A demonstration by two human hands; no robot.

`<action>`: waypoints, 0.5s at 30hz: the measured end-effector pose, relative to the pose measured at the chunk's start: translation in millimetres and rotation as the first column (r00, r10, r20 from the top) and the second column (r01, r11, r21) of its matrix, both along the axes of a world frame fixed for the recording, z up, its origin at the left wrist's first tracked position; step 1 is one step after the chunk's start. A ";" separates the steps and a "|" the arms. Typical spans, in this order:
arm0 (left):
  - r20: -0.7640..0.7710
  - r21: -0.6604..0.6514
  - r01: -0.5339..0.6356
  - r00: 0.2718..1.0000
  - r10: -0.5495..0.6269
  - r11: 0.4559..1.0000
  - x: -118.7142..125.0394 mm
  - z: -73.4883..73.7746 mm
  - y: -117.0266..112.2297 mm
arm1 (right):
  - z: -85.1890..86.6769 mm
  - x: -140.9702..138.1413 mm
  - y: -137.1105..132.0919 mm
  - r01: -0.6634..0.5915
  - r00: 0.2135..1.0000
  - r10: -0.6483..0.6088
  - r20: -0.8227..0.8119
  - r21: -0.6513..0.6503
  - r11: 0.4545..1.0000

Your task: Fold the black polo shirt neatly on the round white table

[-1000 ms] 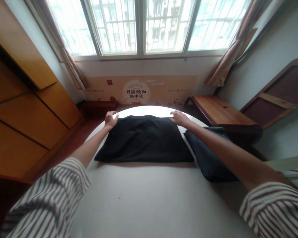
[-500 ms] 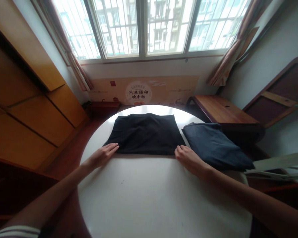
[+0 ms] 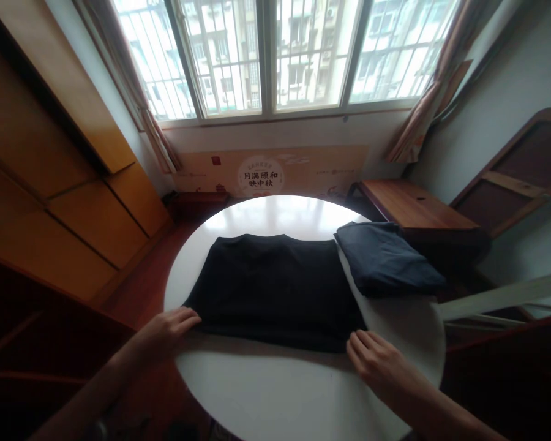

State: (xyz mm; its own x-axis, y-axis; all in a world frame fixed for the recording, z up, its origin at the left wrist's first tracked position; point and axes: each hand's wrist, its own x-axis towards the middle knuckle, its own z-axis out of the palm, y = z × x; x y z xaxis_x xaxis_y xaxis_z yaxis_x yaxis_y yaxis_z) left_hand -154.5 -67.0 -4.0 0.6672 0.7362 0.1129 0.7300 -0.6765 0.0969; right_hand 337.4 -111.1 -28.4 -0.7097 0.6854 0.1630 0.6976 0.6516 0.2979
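Observation:
A folded black garment [image 3: 275, 288] lies flat on a round white table [image 3: 280, 392]. My left hand [image 3: 165, 327] rests at the garment's near left corner, fingers stretched out and touching its edge. My right hand [image 3: 379, 361] lies at the near right corner, fingers extended against the cloth. Neither hand grips anything that I can see. A folded dark blue garment [image 3: 386, 257] sits on the table's right side, just beside the black one.
A wooden bench [image 3: 408, 211] stands beyond the table at the right. Orange wooden cabinets [image 3: 73, 208] line the left wall. A barred window [image 3: 275, 55] with curtains fills the far wall, a printed board [image 3: 270, 171] below it. A light plank [image 3: 500, 294] juts in from the right.
Both hands came from the garment's far corners to its near corners. The black garment slid toward me on the table, and the view pulled back.

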 end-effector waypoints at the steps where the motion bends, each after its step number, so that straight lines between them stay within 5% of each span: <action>1: -0.006 -0.032 0.001 1.000 -0.001 0.999 5.4 7.7 -7.2 | 9.1 -1.1 -5.9 -0.004 0.999 0.000 -0.046 -0.088 0.996; 4: 0.058 -0.079 0.018 0.998 -0.014 0.997 41.4 26.6 -1.9 | 43.2 -21.7 10.2 -0.041 0.978 -0.034 -0.205 -0.350 0.936; 7: 0.174 -0.036 0.032 0.984 -0.025 0.999 98.4 25.1 43.9 | 58.5 -66.1 69.5 -0.051 0.936 -0.061 -0.346 -0.308 0.950; 11: 0.079 -0.108 -0.024 0.996 0.033 0.994 155.7 -3.7 129.2 | 38.5 -118.1 154.8 0.189 0.896 -0.313 -0.316 -0.367 0.911; 15: -0.045 -0.209 -0.194 0.981 0.189 0.958 145.2 -30.8 181.1 | 19.3 -119.6 189.2 0.293 0.854 -0.437 -0.282 -0.433 0.852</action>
